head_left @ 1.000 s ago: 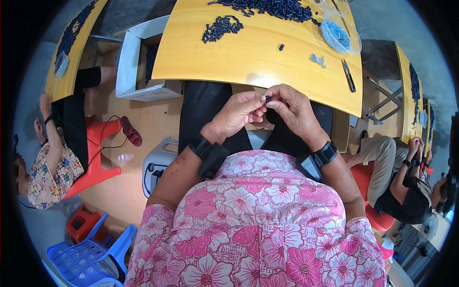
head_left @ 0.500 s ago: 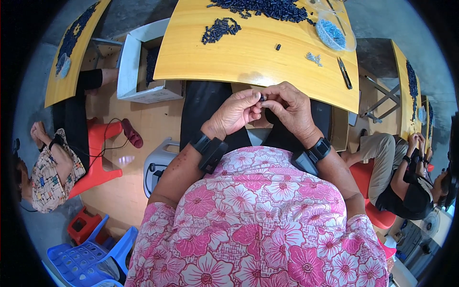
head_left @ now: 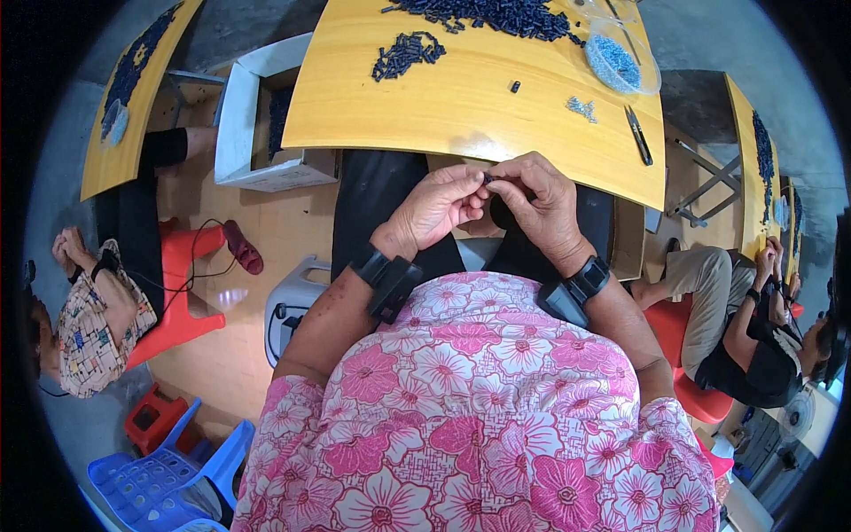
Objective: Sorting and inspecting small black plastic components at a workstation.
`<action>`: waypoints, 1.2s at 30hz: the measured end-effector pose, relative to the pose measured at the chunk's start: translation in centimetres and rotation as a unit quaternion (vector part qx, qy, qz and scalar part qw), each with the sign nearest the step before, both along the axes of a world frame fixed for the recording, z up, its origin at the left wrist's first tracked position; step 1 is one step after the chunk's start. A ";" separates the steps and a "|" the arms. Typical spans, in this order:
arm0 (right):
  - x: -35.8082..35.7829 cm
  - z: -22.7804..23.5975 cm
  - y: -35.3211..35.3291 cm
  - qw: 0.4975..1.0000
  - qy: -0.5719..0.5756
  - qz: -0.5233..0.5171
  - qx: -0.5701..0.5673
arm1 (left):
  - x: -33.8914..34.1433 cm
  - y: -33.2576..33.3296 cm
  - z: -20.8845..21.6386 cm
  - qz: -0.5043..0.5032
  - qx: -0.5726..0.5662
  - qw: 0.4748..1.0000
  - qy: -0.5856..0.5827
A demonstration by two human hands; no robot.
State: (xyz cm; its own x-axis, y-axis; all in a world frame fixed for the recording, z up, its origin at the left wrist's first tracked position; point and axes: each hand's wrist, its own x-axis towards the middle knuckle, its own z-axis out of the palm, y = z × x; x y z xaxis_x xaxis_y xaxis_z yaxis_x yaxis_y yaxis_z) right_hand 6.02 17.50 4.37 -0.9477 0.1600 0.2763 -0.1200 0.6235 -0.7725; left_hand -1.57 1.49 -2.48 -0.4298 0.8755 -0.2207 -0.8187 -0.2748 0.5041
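Just beyond my lap, at the near edge of the yellow table point(head_left: 381, 115), my two hands meet fingertip to fingertip. My left hand point(head_left: 436, 206) pinches a small dark piece point(head_left: 487, 179) between thumb and forefinger. From the other side my right hand point(head_left: 541, 202) grips the same piece; the fingers cover most of it. On the tabletop lie a single black piece point(head_left: 515, 87), a little heap of small shiny clear or silvery bits point(head_left: 581, 110), and a slim black tool with narrow pointed tips point(head_left: 638, 136).
Black tubular pieces form a large pile point(head_left: 496, 15) and a smaller pile point(head_left: 408, 55). A clear round tub point(head_left: 612, 64) holds light-blue bits. Left of the table stands a white carton point(head_left: 238, 124). People sit at tables on both sides; a grey stool point(head_left: 297, 306) is beside me.
Both hands stay together at almost the same spot, with only slight finger movement around the dark piece. Things on the table have not moved.
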 end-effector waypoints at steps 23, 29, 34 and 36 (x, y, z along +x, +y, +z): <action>0.3 0.6 2.8 1.000 0.016 0.007 0.004 | 0.5 0.1 0.8 0.021 -0.145 0.965 0.217; -0.4 -0.1 10.4 0.968 -0.008 -0.241 0.069 | 0.4 0.1 0.4 0.039 -0.124 0.979 0.158; -1.2 -1.3 12.6 0.970 -0.005 -0.227 0.084 | 0.5 0.4 0.8 0.030 -0.124 0.979 0.161; -1.4 -1.2 12.7 0.970 -0.012 -0.221 0.101 | 0.5 0.4 0.8 0.026 -0.131 0.978 0.160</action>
State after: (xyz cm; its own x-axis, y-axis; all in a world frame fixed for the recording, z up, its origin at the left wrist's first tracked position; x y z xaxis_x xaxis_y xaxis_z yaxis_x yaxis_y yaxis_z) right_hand 4.58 30.18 3.18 -0.8055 0.4972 0.3225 0.2101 0.7484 -0.6291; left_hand -1.06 1.84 -1.65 -0.5559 0.7820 -0.2819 -0.5954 -0.1379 0.7915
